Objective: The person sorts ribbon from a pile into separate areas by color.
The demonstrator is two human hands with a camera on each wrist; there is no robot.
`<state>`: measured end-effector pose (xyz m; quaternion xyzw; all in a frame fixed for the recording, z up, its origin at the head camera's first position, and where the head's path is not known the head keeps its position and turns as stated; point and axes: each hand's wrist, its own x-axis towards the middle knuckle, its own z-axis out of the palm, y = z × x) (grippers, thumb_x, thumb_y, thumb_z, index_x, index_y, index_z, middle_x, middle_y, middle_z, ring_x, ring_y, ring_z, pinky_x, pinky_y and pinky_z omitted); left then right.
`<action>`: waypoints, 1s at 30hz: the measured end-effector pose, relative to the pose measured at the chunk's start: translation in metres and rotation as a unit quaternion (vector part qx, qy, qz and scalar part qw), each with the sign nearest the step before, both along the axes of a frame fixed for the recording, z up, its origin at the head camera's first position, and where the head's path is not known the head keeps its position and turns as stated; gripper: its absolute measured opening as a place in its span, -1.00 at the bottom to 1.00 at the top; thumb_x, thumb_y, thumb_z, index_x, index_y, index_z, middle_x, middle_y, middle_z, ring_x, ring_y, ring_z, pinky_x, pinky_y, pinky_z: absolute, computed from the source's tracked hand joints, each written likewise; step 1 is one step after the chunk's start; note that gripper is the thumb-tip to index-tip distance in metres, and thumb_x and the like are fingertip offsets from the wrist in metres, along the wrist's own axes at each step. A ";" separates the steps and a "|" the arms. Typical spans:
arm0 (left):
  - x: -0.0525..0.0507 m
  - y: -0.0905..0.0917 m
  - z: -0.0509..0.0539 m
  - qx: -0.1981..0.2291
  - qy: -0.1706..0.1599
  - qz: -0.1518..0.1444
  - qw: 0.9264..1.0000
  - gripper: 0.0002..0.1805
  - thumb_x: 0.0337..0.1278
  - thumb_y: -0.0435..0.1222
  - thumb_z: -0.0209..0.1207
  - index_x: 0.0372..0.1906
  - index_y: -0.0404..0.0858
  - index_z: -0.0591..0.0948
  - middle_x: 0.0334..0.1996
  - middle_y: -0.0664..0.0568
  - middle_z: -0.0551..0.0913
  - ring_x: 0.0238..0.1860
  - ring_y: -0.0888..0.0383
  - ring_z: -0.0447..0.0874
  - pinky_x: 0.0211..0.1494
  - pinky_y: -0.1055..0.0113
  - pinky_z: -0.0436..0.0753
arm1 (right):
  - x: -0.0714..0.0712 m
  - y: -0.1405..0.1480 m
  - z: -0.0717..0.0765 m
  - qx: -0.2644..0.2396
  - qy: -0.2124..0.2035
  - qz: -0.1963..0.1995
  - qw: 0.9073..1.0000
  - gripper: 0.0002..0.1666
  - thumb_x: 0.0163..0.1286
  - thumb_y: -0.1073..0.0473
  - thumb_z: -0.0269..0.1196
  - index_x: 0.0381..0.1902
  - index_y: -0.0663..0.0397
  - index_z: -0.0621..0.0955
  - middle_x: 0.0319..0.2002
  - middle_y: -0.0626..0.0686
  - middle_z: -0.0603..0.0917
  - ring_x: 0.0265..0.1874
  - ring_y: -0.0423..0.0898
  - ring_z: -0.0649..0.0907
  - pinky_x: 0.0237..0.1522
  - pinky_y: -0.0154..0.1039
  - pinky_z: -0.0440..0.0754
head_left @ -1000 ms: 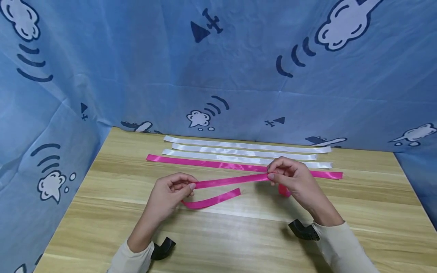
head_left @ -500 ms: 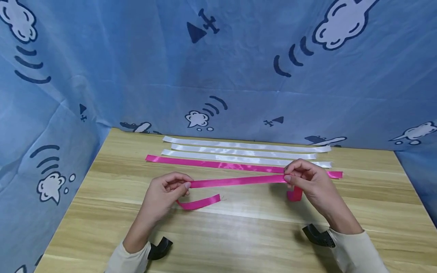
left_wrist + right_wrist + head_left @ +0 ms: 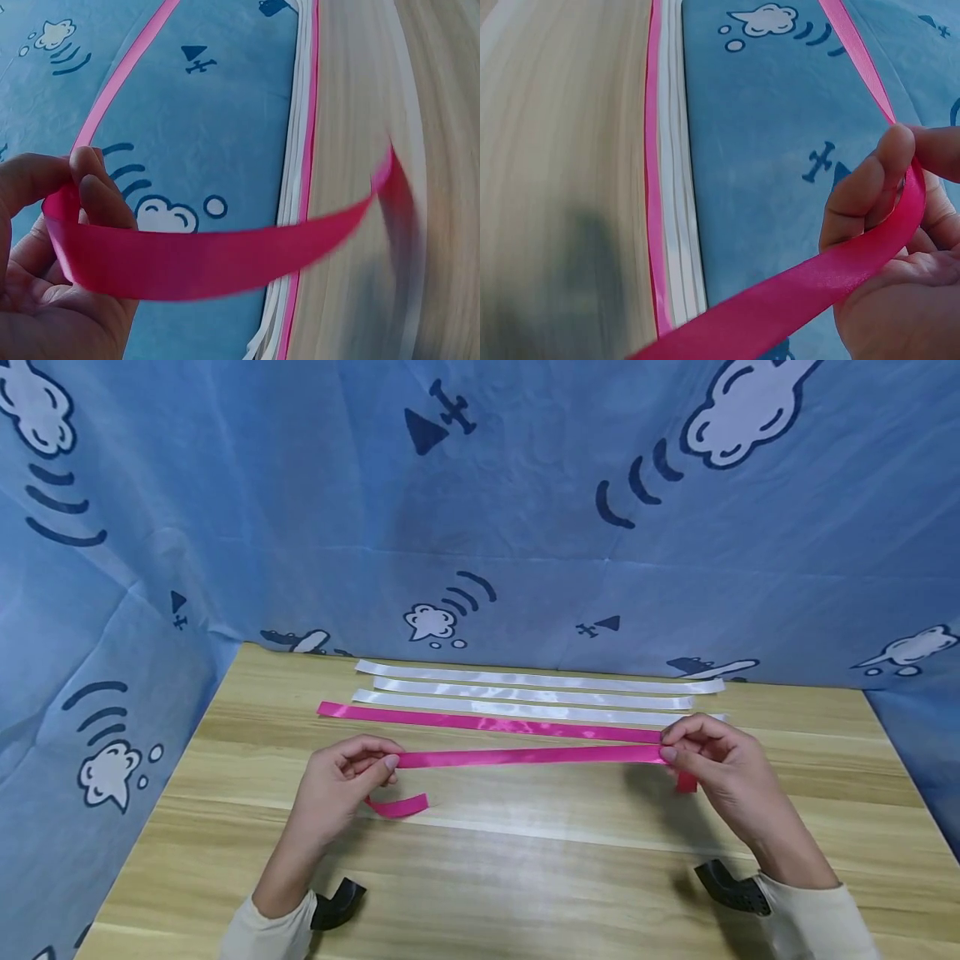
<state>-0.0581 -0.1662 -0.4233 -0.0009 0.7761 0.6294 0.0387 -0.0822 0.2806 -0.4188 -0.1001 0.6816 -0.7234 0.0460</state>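
A pink satin ribbon (image 3: 528,757) is stretched nearly level between both hands, above the table. My left hand (image 3: 330,789) pinches it between thumb and fingers, and its tail (image 3: 187,262) curls round below that hand, the tip hanging loose. At the other side my right hand (image 3: 731,777) pinches the ribbon too; the tail (image 3: 817,289) there bends across the palm and hangs down. Just behind the held ribbon a second pink ribbon (image 3: 480,722) lies flat on the table, its right end hidden by the right hand.
Three white ribbons (image 3: 536,696) lie side by side behind the pink one, near the back edge of the wooden table (image 3: 510,893). A blue patterned cloth (image 3: 315,510) hangs behind the table and at its left. Black wrist mounts (image 3: 731,889) sit by both sleeves.
My hands have moved apart, the right hand farther to the right and the left slightly left. The stretch of ribbon between them has grown longer, and the left tail shorter.
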 end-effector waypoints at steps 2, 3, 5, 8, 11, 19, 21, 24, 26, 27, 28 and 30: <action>0.001 -0.002 0.001 -0.002 0.003 0.004 1.000 -0.83 0.37 -0.41 0.31 -0.05 -0.43 0.72 -0.39 0.22 0.77 -0.33 0.17 0.80 -0.40 0.48 0.61 | 0.001 0.003 -0.001 -0.007 0.006 -0.003 1.000 -0.73 0.45 0.62 0.14 -0.14 0.25 0.66 -0.27 -0.04 0.73 -0.47 -0.21 0.64 -0.55 -0.26 0.47; 0.001 -0.003 0.001 -0.003 0.006 0.007 1.000 -0.83 0.37 -0.41 0.31 -0.05 -0.44 0.72 -0.39 0.23 0.77 -0.34 0.18 0.80 -0.37 0.48 0.63 | 0.001 0.005 -0.001 -0.009 0.008 -0.005 1.000 -0.72 0.45 0.63 0.13 -0.14 0.24 0.66 -0.28 -0.05 0.73 -0.47 -0.21 0.64 -0.56 -0.26 0.46; 0.001 -0.005 0.002 -0.006 0.011 0.011 1.000 -0.82 0.37 -0.41 0.30 -0.05 -0.45 0.72 -0.39 0.24 0.77 -0.33 0.19 0.80 -0.34 0.46 0.67 | 0.002 0.008 -0.001 -0.013 0.012 -0.009 1.000 -0.70 0.44 0.64 0.12 -0.14 0.24 0.66 -0.27 -0.04 0.73 -0.47 -0.22 0.65 -0.57 -0.26 0.45; 0.001 -0.008 0.003 -0.011 0.018 0.015 1.000 -0.82 0.39 -0.40 0.29 -0.05 -0.45 0.72 -0.40 0.25 0.77 -0.33 0.21 0.79 -0.22 0.39 0.75 | 0.003 0.012 -0.002 -0.018 0.018 -0.012 1.000 -0.69 0.44 0.65 0.10 -0.14 0.25 0.66 -0.29 -0.03 0.74 -0.47 -0.21 0.66 -0.58 -0.26 0.46; 0.001 -0.010 0.004 -0.015 0.020 0.020 0.999 -0.82 0.40 -0.39 0.29 -0.05 -0.44 0.72 -0.40 0.25 0.77 -0.33 0.18 0.79 -0.18 0.38 0.76 | 0.004 0.015 -0.002 -0.023 0.024 -0.013 0.999 -0.68 0.45 0.66 0.08 -0.14 0.27 0.66 -0.30 -0.03 0.75 -0.47 -0.22 0.66 -0.59 -0.25 0.45; 0.001 -0.017 0.005 -0.014 0.031 0.031 0.999 -0.81 0.41 -0.39 0.28 -0.04 -0.46 0.71 -0.36 0.19 0.79 -0.34 0.20 0.79 -0.17 0.41 0.76 | 0.004 0.022 -0.002 -0.023 0.017 -0.021 0.999 -0.69 0.47 0.63 0.09 -0.12 0.27 0.67 -0.26 -0.03 0.77 -0.44 -0.19 0.66 -0.56 -0.27 0.47; 0.001 -0.019 0.006 -0.017 0.034 0.034 0.999 -0.81 0.41 -0.39 0.28 -0.04 -0.46 0.72 -0.37 0.21 0.79 -0.34 0.21 0.79 -0.19 0.39 0.76 | 0.005 0.023 -0.002 -0.022 0.015 -0.023 0.999 -0.70 0.47 0.63 0.09 -0.12 0.26 0.68 -0.27 -0.03 0.77 -0.45 -0.19 0.66 -0.56 -0.30 0.47; 0.002 -0.022 0.007 -0.024 0.031 0.040 0.998 -0.80 0.42 -0.37 0.28 -0.04 -0.45 0.72 -0.40 0.27 0.77 -0.34 0.23 0.79 -0.19 0.37 0.76 | 0.005 0.026 -0.001 -0.022 0.016 -0.026 0.999 -0.70 0.47 0.63 0.09 -0.12 0.26 0.68 -0.26 -0.03 0.77 -0.44 -0.19 0.65 -0.55 -0.34 0.49; 0.002 -0.024 0.008 -0.024 0.029 0.045 0.998 -0.79 0.42 -0.37 0.28 -0.03 -0.47 0.71 -0.41 0.28 0.77 -0.34 0.26 0.78 -0.19 0.39 0.76 | 0.005 0.027 -0.001 -0.022 0.015 -0.029 0.999 -0.70 0.47 0.63 0.10 -0.12 0.26 0.68 -0.27 -0.03 0.77 -0.45 -0.19 0.65 -0.54 -0.35 0.51; 0.002 -0.025 0.008 -0.023 0.028 0.049 0.998 -0.79 0.42 -0.38 0.28 -0.03 -0.47 0.71 -0.41 0.28 0.77 -0.34 0.26 0.78 -0.18 0.40 0.76 | 0.005 0.028 0.000 -0.018 0.014 -0.030 0.999 -0.70 0.47 0.62 0.10 -0.12 0.25 0.68 -0.26 -0.04 0.77 -0.44 -0.19 0.65 -0.53 -0.36 0.52; 0.003 -0.026 0.009 -0.022 0.028 0.052 0.998 -0.79 0.42 -0.38 0.27 -0.02 -0.48 0.71 -0.41 0.28 0.77 -0.35 0.27 0.77 -0.18 0.41 0.76 | 0.005 0.029 0.000 -0.017 0.014 -0.030 0.999 -0.70 0.48 0.62 0.10 -0.12 0.24 0.68 -0.25 -0.04 0.77 -0.43 -0.20 0.66 -0.52 -0.36 0.53; 0.002 -0.028 0.009 -0.016 0.027 0.059 0.998 -0.79 0.42 -0.40 0.27 -0.02 -0.50 0.70 -0.40 0.27 0.77 -0.35 0.28 0.77 -0.16 0.43 0.76 | 0.006 0.031 0.000 -0.017 0.015 -0.031 0.999 -0.70 0.48 0.61 0.10 -0.11 0.24 0.68 -0.24 -0.04 0.77 -0.42 -0.20 0.67 -0.50 -0.38 0.55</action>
